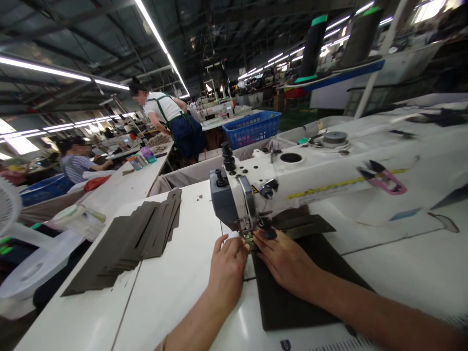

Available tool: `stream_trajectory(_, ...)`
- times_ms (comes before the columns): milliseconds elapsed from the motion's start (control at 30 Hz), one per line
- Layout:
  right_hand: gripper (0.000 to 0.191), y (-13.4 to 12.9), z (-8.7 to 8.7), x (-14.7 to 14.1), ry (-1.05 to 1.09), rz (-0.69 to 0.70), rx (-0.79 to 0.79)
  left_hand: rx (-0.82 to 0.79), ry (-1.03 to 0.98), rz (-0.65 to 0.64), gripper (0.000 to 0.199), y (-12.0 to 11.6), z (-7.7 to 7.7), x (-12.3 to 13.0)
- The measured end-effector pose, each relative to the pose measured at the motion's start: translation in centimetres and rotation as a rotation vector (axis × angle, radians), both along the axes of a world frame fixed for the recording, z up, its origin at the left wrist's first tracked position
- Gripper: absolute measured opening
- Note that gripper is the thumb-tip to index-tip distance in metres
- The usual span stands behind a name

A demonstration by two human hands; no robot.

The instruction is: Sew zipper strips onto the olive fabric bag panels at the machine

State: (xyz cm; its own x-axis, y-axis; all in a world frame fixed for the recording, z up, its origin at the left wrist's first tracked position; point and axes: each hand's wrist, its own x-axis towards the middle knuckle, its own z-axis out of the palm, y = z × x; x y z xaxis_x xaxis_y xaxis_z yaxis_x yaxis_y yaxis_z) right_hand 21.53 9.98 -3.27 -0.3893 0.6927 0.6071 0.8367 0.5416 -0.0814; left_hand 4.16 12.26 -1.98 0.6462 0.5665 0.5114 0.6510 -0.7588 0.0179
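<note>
Across the dark panel [288, 304] rests the right hand [287, 262].

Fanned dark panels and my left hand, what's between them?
In the head view, only bare white tabletop lies between the fanned dark panels and your left hand.

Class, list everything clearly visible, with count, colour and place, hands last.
Sewing machine: one, white-grey, right
Table: one, white, foreground
Panels: at least two, dark, by machine
Panel stack: one, dark, table's left
Snips: one, pink and black, on machine's side
Baskets: at least two, blue, behind machine, far left
Fan: one, white, left
Spools: two, dark, upper right
Co-workers: at least two, white and striped tops, left
Ceiling lights: several, white, overhead
Left hand: one, bare, at machine's head
Right hand: one, bare, on panel
</note>
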Motion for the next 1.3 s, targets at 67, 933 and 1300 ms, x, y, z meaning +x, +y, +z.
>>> stream_trajectory(67, 0.030, 0.2, -0.3, 0.1, -0.003, 0.020, -0.046, 0.034, -0.001, 0.002, 0.018, 0.0, 0.0, 0.0)
stream_trajectory(933, 0.031, 0.7, 0.5, 0.2, -0.086, 0.023, -0.243, 0.009, 0.046, -0.061, 0.021, 0.8, 0.8, 0.6)
stream_trajectory(1300, 0.026, 1.7, 0.4, 0.4, -0.102, 0.059, -0.194, 0.048, 0.004, -0.012, 0.011, 1.5, -0.4, 0.6)
